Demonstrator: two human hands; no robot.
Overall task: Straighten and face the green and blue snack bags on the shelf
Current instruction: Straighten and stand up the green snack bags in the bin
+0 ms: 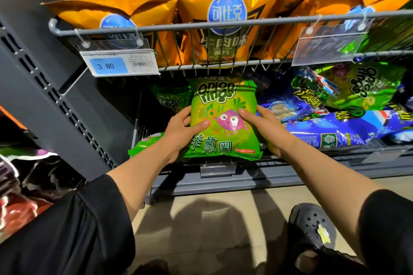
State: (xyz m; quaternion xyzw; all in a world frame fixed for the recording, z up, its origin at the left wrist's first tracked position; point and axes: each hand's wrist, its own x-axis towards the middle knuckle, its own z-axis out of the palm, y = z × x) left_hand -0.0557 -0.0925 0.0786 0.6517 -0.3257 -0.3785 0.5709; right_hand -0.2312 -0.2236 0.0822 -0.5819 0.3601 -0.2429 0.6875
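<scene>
- Down low, a black rubber clog with holes (312,226) stands on the pale floor, and two black sleeves reach toward the shelf.
- Next come the two hands. The left hand (178,128) holds the left edge of the bright green shiny onion rings snack bag (223,118), thumb on the front and fingers tucked behind.
- The right hand (266,128) holds the right edge the same way, with its thumb lying flat near the purple cartoon onion. Both hands are partly curled around the bag, not squeezed tight.
- The bag stands up at the front of the bottom dark grey metal shelf (290,174), with its picture side facing out.
- To do this step well, I think the hands should hold softly so the chips do not break, set the bag straight, and push its bottom down flat so it does not tip.
- Behind and to the left, more green bags (169,99) wait in the dark.
- To the right, blue shiny snack bags (335,131) and green ones lie in a messy pile and need fixing.
- Farthest up, orange chip bags (223,29) sit in a grey wire basket (156,29) with a blue price tag (109,66).
</scene>
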